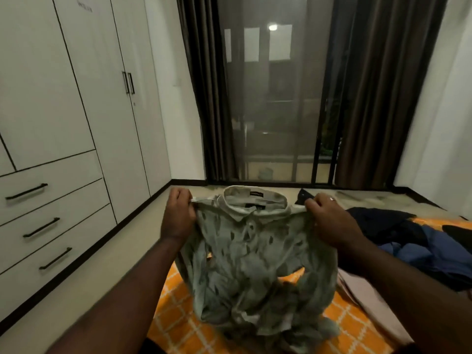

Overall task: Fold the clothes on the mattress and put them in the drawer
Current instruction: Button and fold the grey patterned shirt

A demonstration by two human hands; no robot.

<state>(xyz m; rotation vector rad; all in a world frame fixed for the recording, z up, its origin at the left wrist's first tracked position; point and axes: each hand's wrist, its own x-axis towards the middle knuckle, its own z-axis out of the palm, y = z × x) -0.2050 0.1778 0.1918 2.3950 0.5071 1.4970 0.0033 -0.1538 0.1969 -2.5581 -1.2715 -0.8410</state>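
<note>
A pale green patterned collared shirt (252,267) hangs in front of me above the orange checked mattress (178,325). My left hand (178,215) grips its left shoulder and my right hand (329,221) grips its right shoulder, collar facing me. The shirt's lower part bunches on the mattress. More clothes lie to the right: a dark navy garment (383,223), a blue one (419,251) and a pinkish one (362,290). Three closed drawers (51,221) with black handles sit low in the white wardrobe at the left.
White wardrobe doors (102,98) rise above the drawers. A strip of beige floor (107,256) separates wardrobe and mattress. Ahead are a glass sliding door (270,111) and dark brown curtains (378,98). A white wall stands at the right.
</note>
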